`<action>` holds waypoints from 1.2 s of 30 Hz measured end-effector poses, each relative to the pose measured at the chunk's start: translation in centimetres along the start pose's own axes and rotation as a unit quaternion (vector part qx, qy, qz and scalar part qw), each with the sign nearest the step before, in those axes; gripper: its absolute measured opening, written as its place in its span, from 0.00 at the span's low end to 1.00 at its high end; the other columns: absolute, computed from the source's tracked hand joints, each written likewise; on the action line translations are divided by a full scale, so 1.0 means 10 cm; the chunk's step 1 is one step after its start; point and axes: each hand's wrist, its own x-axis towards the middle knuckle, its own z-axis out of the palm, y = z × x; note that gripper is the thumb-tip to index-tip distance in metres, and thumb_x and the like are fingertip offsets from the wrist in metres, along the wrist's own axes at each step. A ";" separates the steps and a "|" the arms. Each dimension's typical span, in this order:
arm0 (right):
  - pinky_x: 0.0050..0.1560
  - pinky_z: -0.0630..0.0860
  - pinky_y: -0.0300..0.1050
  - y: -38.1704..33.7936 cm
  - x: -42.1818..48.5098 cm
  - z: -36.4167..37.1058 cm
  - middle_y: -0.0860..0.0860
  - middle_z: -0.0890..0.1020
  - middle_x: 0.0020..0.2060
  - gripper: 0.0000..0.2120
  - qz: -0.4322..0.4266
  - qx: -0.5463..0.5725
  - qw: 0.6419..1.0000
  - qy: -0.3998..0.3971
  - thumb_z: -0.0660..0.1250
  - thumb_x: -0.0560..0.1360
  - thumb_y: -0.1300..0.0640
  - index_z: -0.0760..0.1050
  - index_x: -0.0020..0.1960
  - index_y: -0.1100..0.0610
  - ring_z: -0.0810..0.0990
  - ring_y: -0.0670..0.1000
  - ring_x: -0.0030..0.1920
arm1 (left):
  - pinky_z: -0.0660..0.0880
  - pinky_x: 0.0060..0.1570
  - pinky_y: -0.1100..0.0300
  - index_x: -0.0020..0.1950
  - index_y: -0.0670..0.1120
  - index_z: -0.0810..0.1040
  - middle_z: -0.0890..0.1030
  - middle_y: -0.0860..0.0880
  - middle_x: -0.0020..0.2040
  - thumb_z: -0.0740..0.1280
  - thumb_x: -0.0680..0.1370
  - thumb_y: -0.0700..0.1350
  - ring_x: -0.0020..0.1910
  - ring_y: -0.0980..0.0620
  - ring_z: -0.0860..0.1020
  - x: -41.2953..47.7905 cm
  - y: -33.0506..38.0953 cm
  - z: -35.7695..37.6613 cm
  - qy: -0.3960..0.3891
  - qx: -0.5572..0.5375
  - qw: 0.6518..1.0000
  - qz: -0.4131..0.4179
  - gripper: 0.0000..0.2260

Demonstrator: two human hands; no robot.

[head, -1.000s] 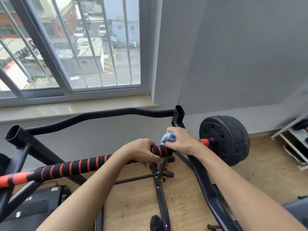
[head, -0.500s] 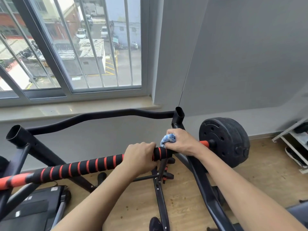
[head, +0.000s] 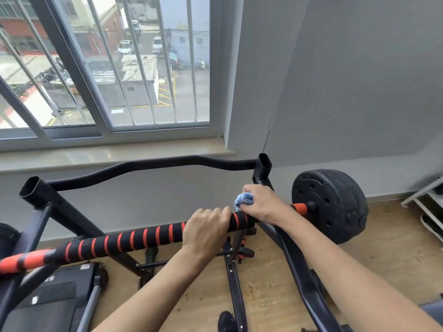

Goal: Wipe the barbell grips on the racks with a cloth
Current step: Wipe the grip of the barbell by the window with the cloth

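Wiping looks to be under way at the right end of the barbell [head: 299, 208], which lies across the rack with its black weight plate [head: 330, 204] hanging outside the rack's right upright [head: 263, 167]. My right grip [head: 261, 203] is curled over the bar just inside that upright. It bunches the blue cloth [head: 244, 200] against the last stretch of the black-and-orange foam padding [head: 134, 240], and a wad of cloth pokes out on the window side. My left grip [head: 206, 230] is wrapped round the padding just beside it and holds nothing but the bar; I take that as steadying the bar against rolling.

How much is done I can only judge loosely, since the foam shows no sheen or dust line to tell wiped from unwiped. The cloth sits at the padding's right end. The long striped run toward the rack's left upright [head: 33, 190] lies uncovered, as does the orange section [head: 28, 259] beyond it. So I'd put this at one end of a pass, with the patch under my left grip and everything left of it yet to be covered. No cloth is near the curved black crossbar [head: 153, 164] along the rack's window side, and I cannot tell whether it counts as a grip to wipe.
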 end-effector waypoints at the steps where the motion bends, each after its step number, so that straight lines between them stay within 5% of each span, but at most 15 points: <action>1: 0.37 0.72 0.45 0.00 0.01 0.00 0.48 0.79 0.35 0.12 0.006 0.007 1.000 -0.004 0.74 0.73 0.51 0.71 0.38 0.50 0.77 0.50 0.37 | 0.67 0.27 0.56 0.37 0.50 0.71 0.75 0.50 0.28 0.79 0.64 0.42 0.23 0.47 0.74 0.00 0.01 -0.02 -0.002 0.000 1.000 0.002 0.16; 3: 0.42 0.75 0.47 0.01 0.01 -0.07 0.49 0.80 0.37 0.09 0.005 0.074 0.997 0.013 0.72 0.76 0.50 0.73 0.42 0.49 0.80 0.51 0.41 | 0.70 0.31 0.55 0.42 0.50 0.71 0.78 0.51 0.34 0.76 0.70 0.49 0.29 0.46 0.78 0.00 0.04 -0.12 -0.024 -0.035 0.999 -0.008 0.14; 6: 0.46 0.76 0.47 -0.02 -0.06 -0.32 0.49 0.79 0.44 0.02 0.004 0.220 0.965 0.145 0.64 0.82 0.53 0.72 0.51 0.49 0.79 0.49 0.44 | 0.77 0.41 0.52 0.51 0.52 0.69 0.79 0.52 0.45 0.64 0.77 0.60 0.42 0.46 0.81 -0.01 0.05 -0.26 -0.049 -0.099 0.993 -0.039 0.13; 9: 0.54 0.71 0.47 0.02 -0.18 -0.49 0.46 0.74 0.54 0.08 -0.084 0.072 0.967 0.231 0.62 0.81 0.59 0.69 0.57 0.49 0.71 0.50 0.54 | 0.79 0.46 0.51 0.55 0.53 0.70 0.78 0.53 0.46 0.64 0.77 0.63 0.45 0.45 0.80 0.06 0.04 -0.33 -0.093 -0.144 0.984 -0.038 0.16; 13: 0.58 0.67 0.49 0.24 -0.47 -0.27 0.39 0.73 0.55 0.12 -0.120 -0.136 0.978 0.105 0.65 0.79 0.59 0.73 0.59 0.44 0.69 0.45 0.57 | 0.77 0.43 0.52 0.54 0.52 0.70 0.80 0.52 0.45 0.64 0.79 0.65 0.42 0.44 0.80 0.22 0.15 -0.35 -0.111 -0.142 0.983 -0.024 0.18; 17: 0.67 0.66 0.46 0.41 -0.73 -0.05 0.35 0.76 0.60 0.14 -0.126 -0.111 0.980 0.106 0.65 0.80 0.54 0.77 0.64 0.42 0.70 0.39 0.65 | 0.73 0.41 0.52 0.53 0.50 0.71 0.82 0.49 0.47 0.65 0.80 0.65 0.43 0.43 0.81 0.29 0.17 -0.30 -0.103 -0.111 0.988 -0.020 0.18; 24: 0.72 0.65 0.47 0.44 -0.86 -0.07 0.41 0.73 0.66 0.24 -0.160 -0.127 0.976 0.080 0.69 0.78 0.61 0.74 0.73 0.49 0.68 0.43 0.71 | 0.72 0.41 0.53 0.50 0.53 0.70 0.82 0.50 0.45 0.66 0.79 0.66 0.40 0.46 0.77 0.33 0.12 -0.30 -0.123 -0.135 0.983 -0.023 0.17; 29: 0.79 0.52 0.41 0.38 -0.85 -0.04 0.40 0.70 0.74 0.22 -0.159 -0.114 0.979 0.055 0.60 0.84 0.51 0.69 0.77 0.49 0.61 0.39 0.77 | 0.71 0.40 0.54 0.50 0.52 0.70 0.82 0.50 0.45 0.64 0.80 0.67 0.39 0.45 0.77 0.33 0.13 -0.29 -0.121 -0.127 0.984 -0.021 0.19; 32: 0.79 0.57 0.51 0.41 -0.69 0.03 0.42 0.78 0.62 0.15 -0.166 -0.164 0.970 0.069 0.59 0.82 0.55 0.76 0.67 0.51 0.72 0.42 0.66 | 0.75 0.41 0.52 0.52 0.50 0.73 0.83 0.49 0.45 0.64 0.79 0.67 0.42 0.43 0.81 0.32 0.13 -0.28 -0.122 -0.112 0.986 -0.018 0.20; 34: 0.65 0.71 0.52 0.35 -0.56 -0.01 0.43 0.79 0.47 0.09 -0.146 -0.192 0.968 0.073 0.58 0.83 0.54 0.77 0.52 0.50 0.75 0.45 0.50 | 0.74 0.39 0.52 0.52 0.50 0.73 0.82 0.50 0.44 0.63 0.79 0.68 0.41 0.42 0.81 0.31 0.14 -0.25 -0.113 -0.104 0.988 -0.017 0.21; 36: 0.53 0.73 0.53 0.25 -0.47 -0.06 0.45 0.77 0.39 0.13 -0.114 -0.233 0.964 0.053 0.55 0.84 0.51 0.72 0.43 0.51 0.73 0.49 0.42 | 0.74 0.38 0.52 0.51 0.50 0.72 0.82 0.50 0.43 0.62 0.79 0.69 0.40 0.43 0.81 0.30 0.14 -0.21 -0.102 -0.098 0.990 -0.017 0.21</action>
